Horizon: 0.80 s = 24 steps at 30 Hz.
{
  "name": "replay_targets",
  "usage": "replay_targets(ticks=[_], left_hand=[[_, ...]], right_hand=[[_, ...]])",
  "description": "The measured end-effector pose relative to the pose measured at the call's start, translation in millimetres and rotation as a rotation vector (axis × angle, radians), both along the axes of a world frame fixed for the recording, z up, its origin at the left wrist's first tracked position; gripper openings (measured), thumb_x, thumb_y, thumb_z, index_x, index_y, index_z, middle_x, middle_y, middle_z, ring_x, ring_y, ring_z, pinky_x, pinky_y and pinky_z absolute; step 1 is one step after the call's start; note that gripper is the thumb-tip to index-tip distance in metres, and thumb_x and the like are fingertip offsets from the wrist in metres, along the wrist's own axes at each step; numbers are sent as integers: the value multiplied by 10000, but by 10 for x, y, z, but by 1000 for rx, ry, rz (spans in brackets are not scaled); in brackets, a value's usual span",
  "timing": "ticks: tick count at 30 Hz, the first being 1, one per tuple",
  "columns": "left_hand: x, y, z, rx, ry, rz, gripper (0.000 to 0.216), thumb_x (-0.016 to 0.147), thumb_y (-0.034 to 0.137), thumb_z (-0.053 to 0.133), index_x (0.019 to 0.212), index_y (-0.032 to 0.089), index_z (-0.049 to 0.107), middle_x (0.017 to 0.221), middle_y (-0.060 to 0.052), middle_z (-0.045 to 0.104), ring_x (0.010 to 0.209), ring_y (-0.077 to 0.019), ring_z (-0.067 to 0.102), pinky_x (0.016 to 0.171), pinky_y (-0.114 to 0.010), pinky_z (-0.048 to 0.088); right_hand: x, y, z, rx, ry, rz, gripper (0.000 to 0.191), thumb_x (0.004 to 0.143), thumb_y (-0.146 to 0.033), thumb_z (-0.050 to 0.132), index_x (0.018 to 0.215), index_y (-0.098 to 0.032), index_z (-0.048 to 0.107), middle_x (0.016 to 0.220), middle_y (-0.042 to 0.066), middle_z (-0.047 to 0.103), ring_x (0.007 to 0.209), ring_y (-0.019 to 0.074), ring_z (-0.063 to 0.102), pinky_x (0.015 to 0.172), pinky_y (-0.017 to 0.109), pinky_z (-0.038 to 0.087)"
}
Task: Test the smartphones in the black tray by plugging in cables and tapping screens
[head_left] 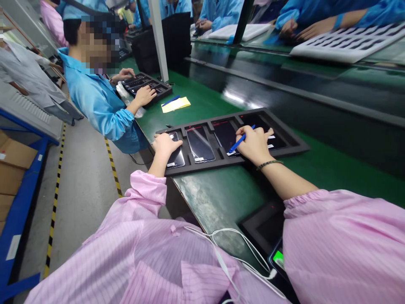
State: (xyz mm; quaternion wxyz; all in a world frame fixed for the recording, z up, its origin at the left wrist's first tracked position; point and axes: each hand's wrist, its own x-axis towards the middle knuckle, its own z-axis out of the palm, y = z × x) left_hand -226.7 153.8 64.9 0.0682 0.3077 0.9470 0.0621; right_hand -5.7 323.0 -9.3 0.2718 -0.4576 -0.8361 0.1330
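A black foam tray (228, 164) lies across the bench, its slots holding several dark, glossy phones with small white labels at their near ends. My left hand (164, 147) is closed over the upper part of the leftmost phone (177, 158), thumb across its face and fingers toward its left edge; the fingertips are partly hidden. Beside it, an untouched phone (200, 144) sits in the second slot. My right hand (255, 143) grips a blue pen (238, 144) above the third phone (225, 133), the tip pointing down-left near its label. Another dark phone (253, 120) lies partly behind this hand.
A co-worker in blue (95, 105) handles another black tray (164, 89) at left. Yellow paper (177, 104) with a blue pen lies between us. A white cable (221, 249) and a device with a green screen (278, 258) are close to my body. A dark conveyor (268, 86) runs beyond the bench.
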Motion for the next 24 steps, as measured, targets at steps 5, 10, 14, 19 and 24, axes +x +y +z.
replay_targets(ticks=[5, 10, 14, 19, 24], left_hand=[[10, 13, -3, 0, -4, -5, 726, 778, 621, 729, 1243, 64, 689, 1328, -282, 624, 1204, -366, 649, 964, -390, 546], [21, 23, -2, -7, -12, -6, 744, 786, 625, 723, 1270, 62, 678, 1327, -282, 639, 1234, -370, 634, 966, -392, 547], [26, 26, 1, -8, -18, -3, 755, 787, 626, 728, 1280, 57, 670, 1327, -284, 642, 1245, -373, 626, 975, -403, 543], [19, 17, 9, -14, -15, -16, 753, 794, 636, 711, 1273, 56, 677, 1316, -276, 653, 1269, -368, 614, 969, -380, 543], [0, 25, 0, -21, -13, -20, 731, 796, 645, 696, 1257, 77, 696, 1284, -269, 674, 1251, -359, 628, 965, -379, 543]], right_hand=[[3, 3, 35, 6, -1, -4, 145, 785, -233, 426, 843, -231, 558, 805, 90, 602, 956, 318, 547, 1107, 766, 156], [17, -54, 148, 21, -11, -2, 156, 778, -225, 425, 836, -225, 570, 791, 99, 584, 958, 327, 534, 1078, 786, 190], [-182, -301, 273, 55, -41, 91, 167, 788, -247, 458, 886, -228, 592, 852, 115, 598, 1055, 348, 504, 1121, 762, 154], [-585, -631, 309, -48, -149, 176, 197, 753, -232, 496, 934, -199, 568, 839, 120, 595, 1082, 372, 499, 1130, 761, 120], [-705, -685, 280, -137, -131, 107, 218, 755, -219, 487, 968, -193, 525, 893, 131, 615, 1079, 372, 509, 1104, 753, 188]])
